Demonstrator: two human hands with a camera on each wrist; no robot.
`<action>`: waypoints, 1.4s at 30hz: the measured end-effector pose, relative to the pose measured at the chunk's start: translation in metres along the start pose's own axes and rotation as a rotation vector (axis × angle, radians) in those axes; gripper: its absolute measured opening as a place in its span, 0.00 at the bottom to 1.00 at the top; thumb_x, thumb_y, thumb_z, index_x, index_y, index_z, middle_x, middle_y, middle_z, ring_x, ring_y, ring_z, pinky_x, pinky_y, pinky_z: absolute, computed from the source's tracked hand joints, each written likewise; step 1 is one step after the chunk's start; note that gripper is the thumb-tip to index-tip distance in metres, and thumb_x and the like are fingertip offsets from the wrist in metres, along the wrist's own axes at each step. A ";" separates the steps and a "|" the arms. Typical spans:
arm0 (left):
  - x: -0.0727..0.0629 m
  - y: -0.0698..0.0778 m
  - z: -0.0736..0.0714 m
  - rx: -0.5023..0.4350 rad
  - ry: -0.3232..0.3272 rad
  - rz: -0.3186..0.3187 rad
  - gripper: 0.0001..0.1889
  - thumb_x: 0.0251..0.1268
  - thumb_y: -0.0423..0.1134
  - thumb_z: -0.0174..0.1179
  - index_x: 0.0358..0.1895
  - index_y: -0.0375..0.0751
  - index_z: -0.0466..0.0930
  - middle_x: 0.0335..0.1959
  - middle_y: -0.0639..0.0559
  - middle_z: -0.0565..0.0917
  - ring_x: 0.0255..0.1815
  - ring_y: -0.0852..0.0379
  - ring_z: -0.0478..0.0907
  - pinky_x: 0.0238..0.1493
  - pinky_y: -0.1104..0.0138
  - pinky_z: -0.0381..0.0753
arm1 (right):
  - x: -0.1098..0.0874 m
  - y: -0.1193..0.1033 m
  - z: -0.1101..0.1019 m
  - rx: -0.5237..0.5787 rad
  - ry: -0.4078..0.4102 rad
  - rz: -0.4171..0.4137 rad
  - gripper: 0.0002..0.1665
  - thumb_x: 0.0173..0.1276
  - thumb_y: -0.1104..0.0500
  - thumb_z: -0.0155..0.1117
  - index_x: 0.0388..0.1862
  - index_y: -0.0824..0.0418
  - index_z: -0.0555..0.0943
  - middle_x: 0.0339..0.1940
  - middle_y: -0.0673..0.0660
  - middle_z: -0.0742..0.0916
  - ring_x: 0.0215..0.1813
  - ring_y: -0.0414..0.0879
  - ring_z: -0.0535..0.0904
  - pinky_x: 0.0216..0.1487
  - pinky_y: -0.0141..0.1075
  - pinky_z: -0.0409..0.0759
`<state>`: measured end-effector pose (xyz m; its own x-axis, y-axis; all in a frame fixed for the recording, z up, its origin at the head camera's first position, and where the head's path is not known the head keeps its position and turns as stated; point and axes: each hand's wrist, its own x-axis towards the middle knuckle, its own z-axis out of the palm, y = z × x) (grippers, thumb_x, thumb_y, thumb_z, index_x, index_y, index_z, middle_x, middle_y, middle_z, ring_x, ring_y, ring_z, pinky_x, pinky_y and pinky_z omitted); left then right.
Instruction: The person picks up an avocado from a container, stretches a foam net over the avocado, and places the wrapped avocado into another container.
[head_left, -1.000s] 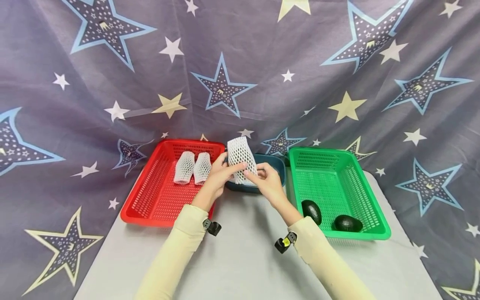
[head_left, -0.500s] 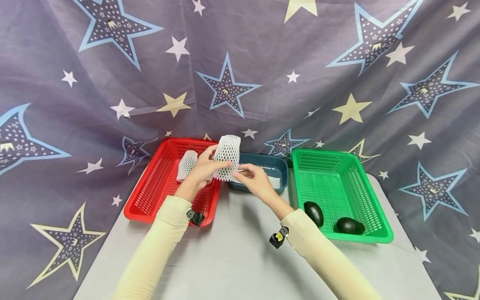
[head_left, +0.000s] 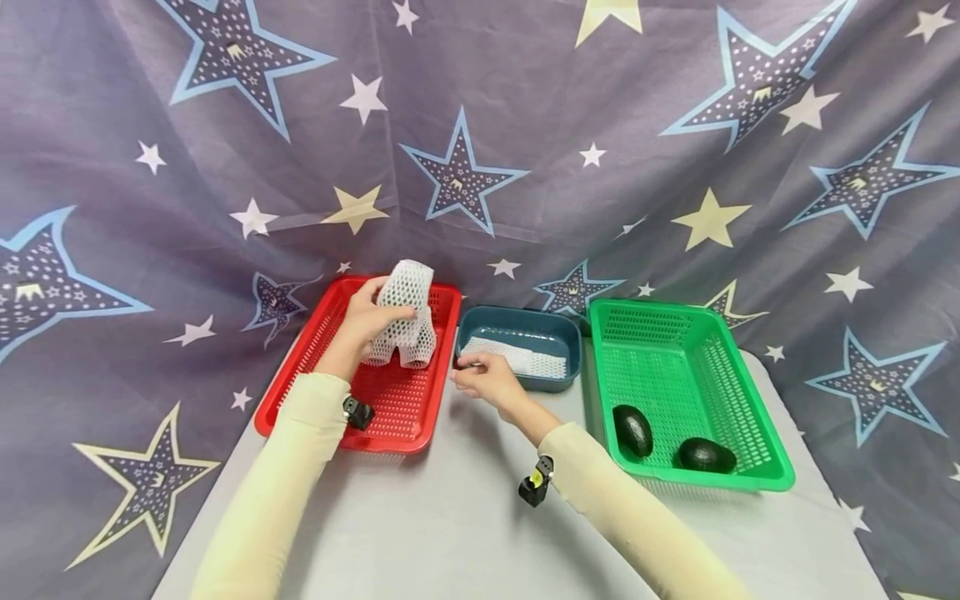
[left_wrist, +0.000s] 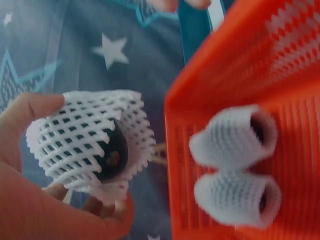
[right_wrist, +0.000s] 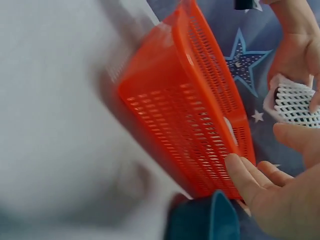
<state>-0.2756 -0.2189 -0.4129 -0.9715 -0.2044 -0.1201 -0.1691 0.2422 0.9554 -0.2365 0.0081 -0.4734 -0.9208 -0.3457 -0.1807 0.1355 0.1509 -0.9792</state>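
My left hand [head_left: 365, 321] grips an avocado in a white foam net sleeve [head_left: 406, 292], held over the red basket [head_left: 390, 417]. In the left wrist view, the avocado's dark end [left_wrist: 114, 152] shows through the open end of the sleeve. Two more sleeved avocados [left_wrist: 235, 197] lie side by side in the red basket, partly hidden in the head view. My right hand [head_left: 489, 382] holds nothing; its fingers are loosely bent near the front left of the blue bin [head_left: 517, 385], apart from the sleeve.
Flat white foam net sleeves [head_left: 517, 354] lie in the blue bin between the baskets. The green basket [head_left: 783, 467] on the right holds two bare avocados [head_left: 707, 455], [head_left: 633, 431]. A star-patterned curtain [head_left: 480, 150] hangs behind the white table [head_left: 450, 517].
The left hand has carried the sleeved avocado leftward from above the blue bin to above the red basket. The right hand has let go of the sleeve and dropped slightly lower.
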 end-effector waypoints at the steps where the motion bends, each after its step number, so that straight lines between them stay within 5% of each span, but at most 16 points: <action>1: 0.003 0.000 -0.004 0.009 0.030 -0.009 0.41 0.56 0.30 0.70 0.75 0.43 0.65 0.67 0.36 0.74 0.58 0.47 0.75 0.56 0.60 0.80 | 0.001 0.002 0.002 0.018 0.002 0.012 0.23 0.68 0.66 0.67 0.58 0.77 0.77 0.48 0.72 0.88 0.39 0.47 0.87 0.48 0.41 0.88; 6: 0.017 -0.007 -0.022 0.100 0.169 -0.057 0.41 0.52 0.33 0.73 0.74 0.44 0.67 0.67 0.37 0.75 0.61 0.45 0.74 0.64 0.52 0.79 | 0.003 0.014 0.014 0.055 0.014 0.048 0.25 0.64 0.71 0.67 0.59 0.80 0.75 0.43 0.71 0.88 0.37 0.47 0.86 0.48 0.44 0.89; 10: 0.029 -0.017 -0.031 0.285 0.232 -0.102 0.42 0.51 0.40 0.75 0.73 0.44 0.68 0.67 0.37 0.76 0.63 0.41 0.74 0.66 0.49 0.77 | 0.004 0.019 0.023 0.039 0.032 0.064 0.29 0.63 0.73 0.68 0.62 0.81 0.72 0.41 0.72 0.87 0.34 0.49 0.87 0.43 0.42 0.89; 15: 0.035 -0.028 -0.038 0.513 0.256 -0.163 0.42 0.51 0.48 0.73 0.72 0.41 0.68 0.66 0.35 0.77 0.66 0.36 0.72 0.69 0.46 0.70 | 0.007 0.023 0.030 -0.001 0.055 0.074 0.31 0.60 0.74 0.71 0.62 0.79 0.72 0.40 0.74 0.88 0.30 0.45 0.87 0.40 0.40 0.89; 25: 0.045 -0.048 -0.040 0.760 0.249 -0.337 0.42 0.50 0.47 0.71 0.68 0.32 0.68 0.64 0.24 0.73 0.66 0.30 0.71 0.65 0.45 0.75 | 0.010 0.028 0.035 0.000 0.071 0.078 0.32 0.58 0.75 0.72 0.62 0.77 0.73 0.35 0.70 0.89 0.24 0.39 0.83 0.40 0.42 0.89; 31: 0.051 -0.061 -0.037 0.832 0.257 -0.449 0.44 0.49 0.45 0.71 0.70 0.32 0.64 0.63 0.24 0.75 0.64 0.34 0.74 0.56 0.51 0.83 | 0.010 0.027 0.036 0.017 0.059 0.082 0.33 0.58 0.75 0.72 0.62 0.77 0.72 0.34 0.68 0.89 0.23 0.39 0.83 0.46 0.48 0.88; 38: 0.044 -0.069 -0.036 0.732 0.218 -0.450 0.55 0.51 0.46 0.71 0.76 0.23 0.48 0.63 0.25 0.76 0.64 0.34 0.76 0.62 0.49 0.80 | 0.011 0.023 0.039 0.057 0.050 0.099 0.32 0.58 0.77 0.72 0.61 0.77 0.72 0.35 0.70 0.89 0.24 0.41 0.84 0.43 0.46 0.89; 42: 0.036 -0.071 -0.038 0.685 0.180 -0.413 0.52 0.52 0.46 0.70 0.74 0.18 0.52 0.64 0.24 0.74 0.67 0.33 0.74 0.67 0.48 0.76 | 0.014 0.023 0.040 0.096 0.050 0.118 0.31 0.57 0.78 0.71 0.60 0.78 0.72 0.36 0.72 0.88 0.24 0.41 0.84 0.44 0.47 0.88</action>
<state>-0.2924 -0.2791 -0.4746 -0.7767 -0.5392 -0.3255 -0.6283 0.6275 0.4598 -0.2315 -0.0298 -0.5019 -0.9130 -0.2844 -0.2926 0.2760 0.0978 -0.9562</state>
